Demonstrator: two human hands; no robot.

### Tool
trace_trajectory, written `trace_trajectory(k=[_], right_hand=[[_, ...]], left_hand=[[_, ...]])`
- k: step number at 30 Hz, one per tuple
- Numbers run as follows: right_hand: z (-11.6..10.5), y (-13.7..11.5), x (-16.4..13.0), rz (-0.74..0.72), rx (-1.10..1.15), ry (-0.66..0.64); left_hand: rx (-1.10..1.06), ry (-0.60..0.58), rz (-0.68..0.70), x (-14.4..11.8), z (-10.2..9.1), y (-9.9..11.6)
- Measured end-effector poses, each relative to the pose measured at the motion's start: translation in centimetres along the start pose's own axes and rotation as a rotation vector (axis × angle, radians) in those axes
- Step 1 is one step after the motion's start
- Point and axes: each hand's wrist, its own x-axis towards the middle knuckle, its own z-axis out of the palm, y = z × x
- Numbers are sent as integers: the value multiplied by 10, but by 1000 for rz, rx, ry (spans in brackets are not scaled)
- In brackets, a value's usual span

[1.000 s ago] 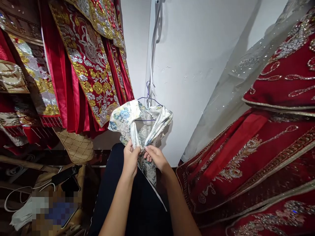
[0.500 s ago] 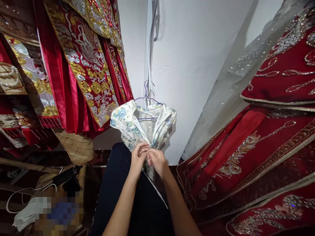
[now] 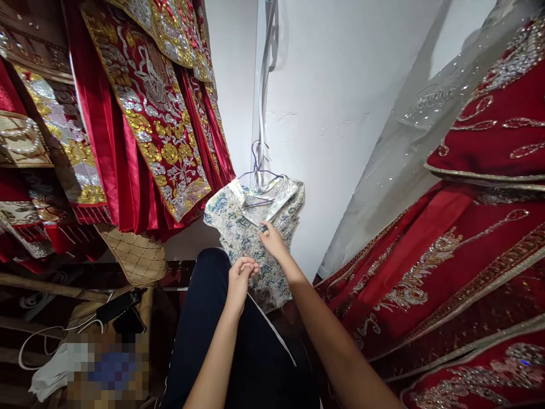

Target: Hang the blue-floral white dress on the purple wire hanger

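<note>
Both hands point(image 3: 255, 258) on floral dress point(image 3: 238, 218)

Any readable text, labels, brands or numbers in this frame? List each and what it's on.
None readable.
Floral garment on the wire hanger, touched by the right hand: no tag or label shows.
Red embroidered robes: motifs only, no letters.
Pixelated patch, lower left: blurred, unreadable.

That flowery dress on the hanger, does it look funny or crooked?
A little. The flowery dress hangs bunched and rumpled on the thin wire hanger, its collar flopped open to one side. The right hand touches it near the collar, and the left hand pinches the cloth lower down. No tears show.
</note>
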Motion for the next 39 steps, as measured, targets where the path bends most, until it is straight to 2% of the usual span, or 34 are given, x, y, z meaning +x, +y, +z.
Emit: trace_trajectory(k=[2, 4, 7, 11, 14, 18, 21, 24, 30, 34, 39], right_hand=[[1, 7, 13, 13, -73, -26], [3, 16, 9, 23, -123, -40], [10, 30, -19, 16, -151, -48], [24, 38, -71, 4, -126, -78], [31, 29, -103, 17, 65, -70], [30, -4, -128, 29, 231, -44], [25, -27, -135, 10, 275, -93], [24, -36, -137, 14, 319, -123], [30, -28, -138, -6, 389, 133], [28, -23, -136, 1, 344, 131], [23, -18, -135, -8, 280, 133]], left_hand=[[15, -14, -13, 0, -1, -1], [24, -28, -20, 2, -4, -2], [60, -21, -3, 4, -10, -9], [244, 66, 110, 7, -13, -26], [396, 68, 216, 3, -9, -33], [439, 9, 328, -5, -1, -24], [422, 19, 359, -10, 0, -13], [406, 42, 380, -11, -1, -8], [343, -26, 324, -13, -1, -7], [344, -83, 290, -15, 2, -1], [397, -97, 323, -17, 2, 5]])
